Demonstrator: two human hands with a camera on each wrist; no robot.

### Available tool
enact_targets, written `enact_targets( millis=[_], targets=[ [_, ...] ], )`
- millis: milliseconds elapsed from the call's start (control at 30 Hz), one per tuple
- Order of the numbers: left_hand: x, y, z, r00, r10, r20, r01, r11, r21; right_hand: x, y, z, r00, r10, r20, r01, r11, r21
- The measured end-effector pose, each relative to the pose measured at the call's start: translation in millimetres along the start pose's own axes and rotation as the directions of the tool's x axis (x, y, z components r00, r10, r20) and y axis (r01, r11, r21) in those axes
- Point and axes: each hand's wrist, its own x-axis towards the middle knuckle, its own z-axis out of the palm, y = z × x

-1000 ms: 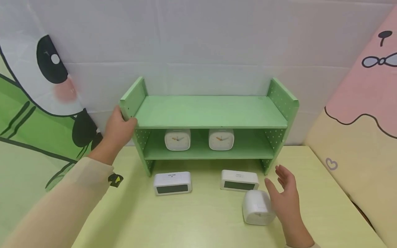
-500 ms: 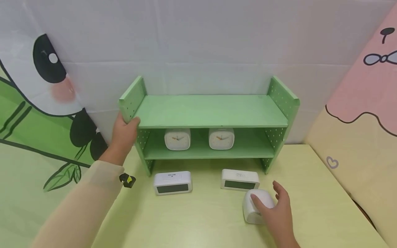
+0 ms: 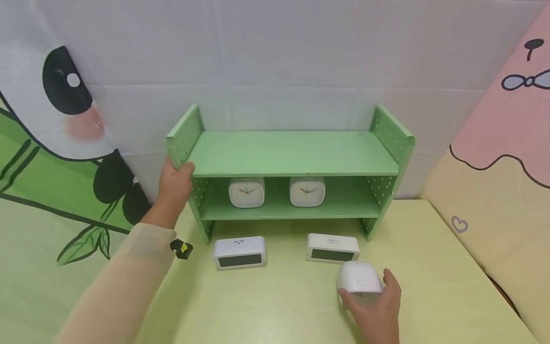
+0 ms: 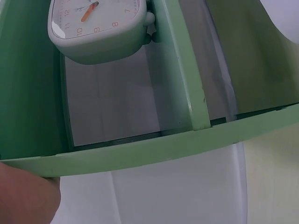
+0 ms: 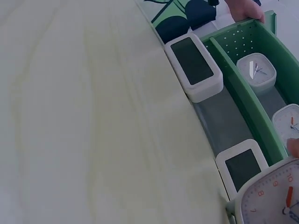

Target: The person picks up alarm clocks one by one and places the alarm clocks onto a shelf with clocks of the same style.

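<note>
My left hand [image 3: 174,191] grips the left side panel of a green two-tier shelf [image 3: 292,153], thumb at the front edge. My right hand [image 3: 375,310] holds a white alarm clock [image 3: 358,276] at the table's front right, thumb on one side and fingers on the other. In the right wrist view this clock's dial [image 5: 271,200] shows large in the corner, with a fingertip [image 5: 293,147] at its edge. Two similar clocks, a left one [image 3: 247,192] and a right one [image 3: 307,192], stand on the lower tier, dials facing forward.
Two white digital clocks with dark screens, one left [image 3: 239,253] and one right [image 3: 332,248], sit on the pale yellow table [image 3: 258,310] before the shelf. The right one is just behind the held clock. A white cloth [image 3: 292,57] hangs behind the shelf.
My right hand has come down and left from beside the alarm clock and closed around it. The clock now sits turned slightly. My left hand has slid a little along the shelf's side panel.
</note>
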Motion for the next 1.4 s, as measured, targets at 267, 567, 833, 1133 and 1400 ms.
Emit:
enact_targets(
  millis=[267,567,833,1133,1400],
  targets=[
    [0.9,-4.3,5.3,1.000,0.004,0.003,-0.004,1.000,-0.012,-0.5,11.0,5.9,0.993,0.104,0.064,-0.106,0.994,0.034],
    [2.4,-1.9,5.8,1.000,0.011,-0.003,-0.011,1.000,0.009,0.0,15.5,14.2,0.999,0.028,0.020,-0.029,0.999,0.045],
    [4.0,-8.7,4.6,1.000,0.018,-0.001,-0.018,1.000,0.002,-1.2,14.0,11.7,0.999,0.014,0.043,-0.015,1.000,0.026],
    [1.1,-9.2,2.8,1.000,0.002,-0.029,-0.001,0.999,0.051,-1.8,13.9,9.0,0.998,0.007,0.055,-0.009,0.999,0.038],
    [0.3,-3.6,2.2,0.999,0.006,-0.035,-0.004,0.998,0.063,4.6,-2.8,-0.9,0.998,-0.024,0.054,0.021,0.998,0.053]
  ],
)
